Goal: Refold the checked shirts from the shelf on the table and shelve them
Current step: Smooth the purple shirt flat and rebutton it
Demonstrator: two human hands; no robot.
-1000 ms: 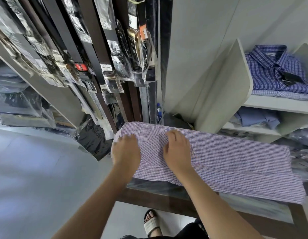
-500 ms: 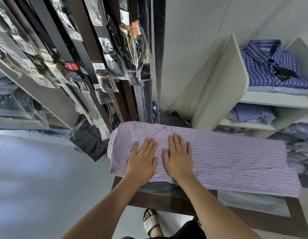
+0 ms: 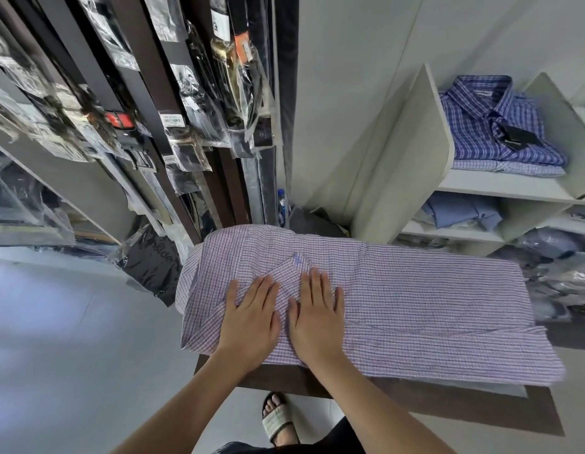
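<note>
The left hand point(image 3: 250, 317) and the right hand point(image 3: 317, 317) lie palm down, side by side, and their inner edges almost touch. The left hand's fingers point(image 3: 266, 291) are straight and point forward, leaning slightly toward the right hand, with the outermost finger spread a little apart. The right hand's fingers are straight and close together, its thumb alongside the left hand. The bare left forearm point(image 3: 186, 411) and right forearm point(image 3: 376, 411) run back from the wrists, splaying apart toward the body.

Hands point(image 3: 250, 322) point(image 3: 317, 319) flat on shirt point(image 3: 415, 306) (lilac-checked, seemingly)
</note>
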